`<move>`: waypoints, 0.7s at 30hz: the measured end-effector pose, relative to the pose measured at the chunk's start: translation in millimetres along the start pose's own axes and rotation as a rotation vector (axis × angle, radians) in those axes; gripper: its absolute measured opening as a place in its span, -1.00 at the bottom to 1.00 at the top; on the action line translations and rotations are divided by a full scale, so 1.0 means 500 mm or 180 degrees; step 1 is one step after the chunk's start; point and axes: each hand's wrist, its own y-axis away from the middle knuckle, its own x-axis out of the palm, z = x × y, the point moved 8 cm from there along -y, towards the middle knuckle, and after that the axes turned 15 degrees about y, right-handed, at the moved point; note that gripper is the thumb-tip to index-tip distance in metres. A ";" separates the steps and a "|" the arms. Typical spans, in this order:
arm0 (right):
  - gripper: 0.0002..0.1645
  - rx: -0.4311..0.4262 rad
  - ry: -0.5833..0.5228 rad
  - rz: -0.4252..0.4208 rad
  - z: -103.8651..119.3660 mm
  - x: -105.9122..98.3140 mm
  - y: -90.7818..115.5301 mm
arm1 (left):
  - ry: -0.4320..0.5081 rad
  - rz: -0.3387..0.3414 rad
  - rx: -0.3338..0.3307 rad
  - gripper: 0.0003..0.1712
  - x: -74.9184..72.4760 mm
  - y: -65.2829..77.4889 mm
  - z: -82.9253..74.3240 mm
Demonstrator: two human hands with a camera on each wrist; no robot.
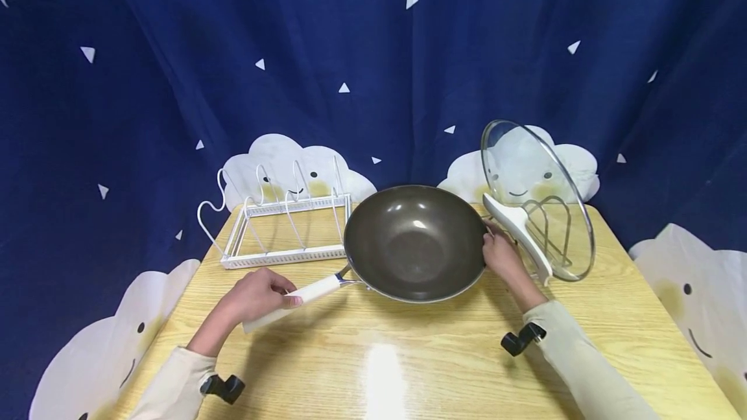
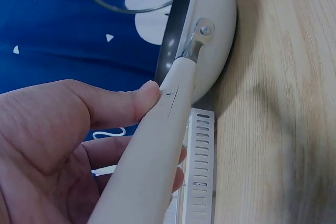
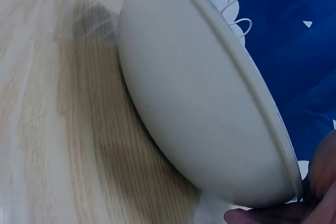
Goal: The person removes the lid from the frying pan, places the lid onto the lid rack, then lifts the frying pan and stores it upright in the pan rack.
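A wok (image 1: 415,245) with a dark inside and a cream outside (image 3: 194,93) is at the middle of the table, its bowl facing up. Its white handle (image 1: 318,289) points to the near left. My left hand (image 1: 262,293) grips that handle, thumb (image 2: 147,99) along one side and fingertips showing past the other. At the opposite rim, my right hand (image 1: 500,253) pinches the wok's edge; in the right wrist view its fingers lie under the rim, partly out of frame. Beneath the cream underside, a shadow falls on the wood.
Left of the wok stands a white wire rack (image 1: 303,255) with several upright loops, close to the wok's rim. A glass lid (image 1: 585,232) with a white handle (image 1: 519,224) leans upright at the right, by a wire stand (image 1: 566,238). Behind the wooden table (image 1: 467,355) hangs a blue curtain (image 1: 373,37).
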 end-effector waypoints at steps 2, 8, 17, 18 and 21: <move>-0.39 -0.0005 0.0022 -0.0020 0.003 0.000 -0.005 | 0.0001 -0.0007 -0.0019 -0.72 -0.002 0.000 0.000; -0.39 -0.0040 0.0040 -0.0092 0.018 0.002 -0.022 | 0.0070 0.0052 -0.0001 -0.73 -0.002 -0.001 0.005; -0.37 0.0068 0.0124 -0.0107 0.021 0.012 -0.038 | 0.0420 0.0231 -0.0066 -0.66 0.009 0.003 0.012; -0.37 0.0099 0.0139 -0.0063 0.018 0.014 -0.044 | 0.0441 0.0245 -0.0075 -0.66 0.011 0.004 0.013; -0.40 -0.0181 -0.0218 -0.0300 -0.055 0.070 -0.123 | 0.0476 0.0272 -0.0103 -0.67 0.013 0.005 0.013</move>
